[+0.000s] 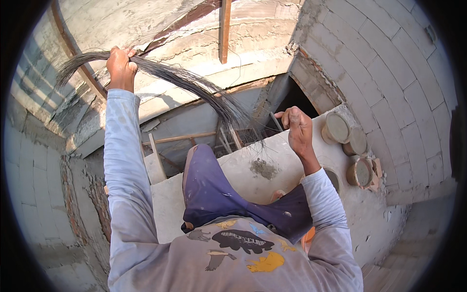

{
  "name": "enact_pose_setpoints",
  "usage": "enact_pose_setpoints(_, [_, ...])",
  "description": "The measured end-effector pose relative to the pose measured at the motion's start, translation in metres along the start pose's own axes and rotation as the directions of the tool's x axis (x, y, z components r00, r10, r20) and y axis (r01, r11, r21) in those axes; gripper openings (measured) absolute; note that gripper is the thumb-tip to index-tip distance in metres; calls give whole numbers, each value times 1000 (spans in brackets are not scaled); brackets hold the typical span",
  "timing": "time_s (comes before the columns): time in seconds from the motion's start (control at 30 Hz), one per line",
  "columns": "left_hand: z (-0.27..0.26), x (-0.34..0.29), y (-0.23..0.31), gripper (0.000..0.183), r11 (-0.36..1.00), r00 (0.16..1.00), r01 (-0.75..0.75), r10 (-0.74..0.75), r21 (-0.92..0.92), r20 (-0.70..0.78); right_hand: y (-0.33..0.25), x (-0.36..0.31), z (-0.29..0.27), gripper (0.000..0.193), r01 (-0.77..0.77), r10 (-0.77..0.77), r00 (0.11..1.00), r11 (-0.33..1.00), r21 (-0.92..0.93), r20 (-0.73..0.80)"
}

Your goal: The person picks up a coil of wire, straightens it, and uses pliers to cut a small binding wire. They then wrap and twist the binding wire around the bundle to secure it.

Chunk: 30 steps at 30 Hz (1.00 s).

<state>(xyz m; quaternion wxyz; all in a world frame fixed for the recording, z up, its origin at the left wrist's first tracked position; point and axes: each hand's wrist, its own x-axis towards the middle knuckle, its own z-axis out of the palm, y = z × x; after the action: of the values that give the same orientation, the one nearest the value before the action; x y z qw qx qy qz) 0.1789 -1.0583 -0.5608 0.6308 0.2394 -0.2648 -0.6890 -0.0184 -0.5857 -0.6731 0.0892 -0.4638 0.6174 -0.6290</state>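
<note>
My left hand [121,68] is raised at the upper left, its fingers wrapped round a bundle of thin dark wires [194,83]. The short end of the bundle sticks out to the left. Its long end arcs down to the right and fans out into loose strands in front of my knees. My right hand [298,130] is held up just right of those strands, fingers curled in. Whether a single wire is pinched there is too fine to make out.
I sit on a grey concrete ledge [168,209] with a damp mortar patch [264,169]. Several round containers, including a grey-filled bucket [336,127], stand at the right by a block wall [374,58]. Ahead drops a gap with wooden boards [180,138]; a wooden post [224,31] stands beyond.
</note>
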Motion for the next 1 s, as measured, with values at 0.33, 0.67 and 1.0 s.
enact_pose_setpoints(0.33, [-63, 82, 7, 7, 995, 1000, -3, 0, 103, 23, -21, -11, -129, 38, -227, 219, 974, 919, -322, -63])
enact_pose_setpoints(0.67, [-129, 134, -1, 8, 990, 987, -10, -13, 142, 159, -65, -56, -221, 41, -321, 332, 943, 889, -327, -25])
enact_pose_setpoints(1.0, [-89, 114, -41, 17, 994, 987, 103, -107, 36, 118, -79, -72, -293, 45, -613, 382, 780, 629, -479, -496])
